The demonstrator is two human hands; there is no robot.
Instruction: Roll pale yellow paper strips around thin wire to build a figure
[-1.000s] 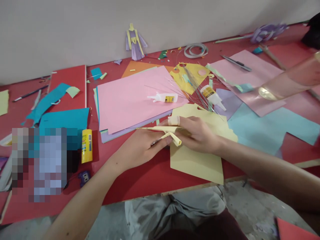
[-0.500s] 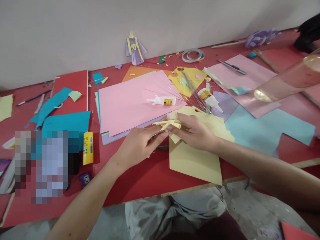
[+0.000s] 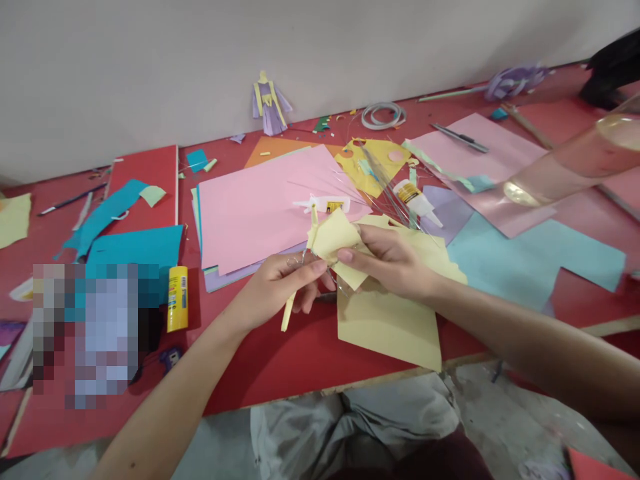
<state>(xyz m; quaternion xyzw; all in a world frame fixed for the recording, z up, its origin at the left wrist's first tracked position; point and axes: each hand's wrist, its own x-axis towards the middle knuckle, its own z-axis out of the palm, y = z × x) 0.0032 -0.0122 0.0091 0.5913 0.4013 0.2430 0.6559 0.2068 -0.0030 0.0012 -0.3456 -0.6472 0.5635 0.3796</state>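
My left hand point(image 3: 280, 283) pinches a thin wire frame point(image 3: 303, 259) that has yellow paper strips on it; one rolled strip point(image 3: 288, 312) points down below the fingers. Between thumb and fingers, my right hand point(image 3: 393, 261) grips a small pale yellow paper piece point(image 3: 336, 235), held against the wire frame. Fingers and paper hide part of the wire. Under my right hand lies a larger pale yellow sheet point(image 3: 390, 327). A white glue bottle point(image 3: 327, 205) lies just beyond my hands on pink paper point(image 3: 260, 207).
A second glue bottle point(image 3: 417, 200) lies near loose wires. On the left stands a yellow glue stick point(image 3: 177, 300). A purple and yellow paper figure point(image 3: 271, 107) leans on the wall. A cutter knife point(image 3: 460, 138) and a clear cylinder point(image 3: 565, 160) are on the right.
The yellow paper piece has turned to face me, and the wire frame now shows more. The rolled strip has swung down below my left hand. Both hands have moved slightly apart.
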